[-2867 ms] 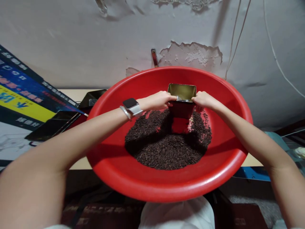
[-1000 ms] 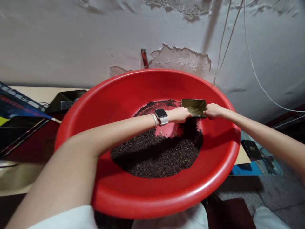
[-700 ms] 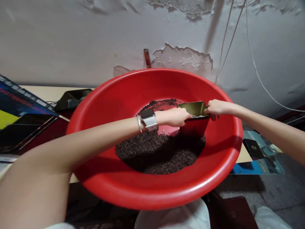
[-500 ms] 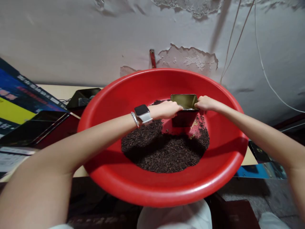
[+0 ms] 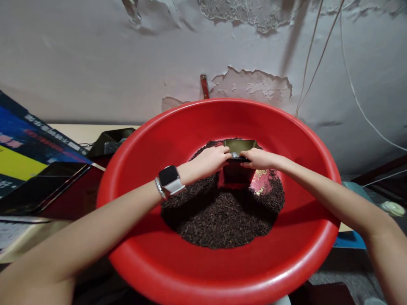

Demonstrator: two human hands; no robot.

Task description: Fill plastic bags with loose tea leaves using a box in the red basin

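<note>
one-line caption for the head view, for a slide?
Both hands, left hand and right hand, grip a rectangular metal tin over dark grains in a red basin.

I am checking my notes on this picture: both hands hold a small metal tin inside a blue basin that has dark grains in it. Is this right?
Not quite: the basin is red, not blue, as the head view shows. The rest holds: the left hand and the right hand both grip the small metal tin inside it, above the dark grains.
</note>
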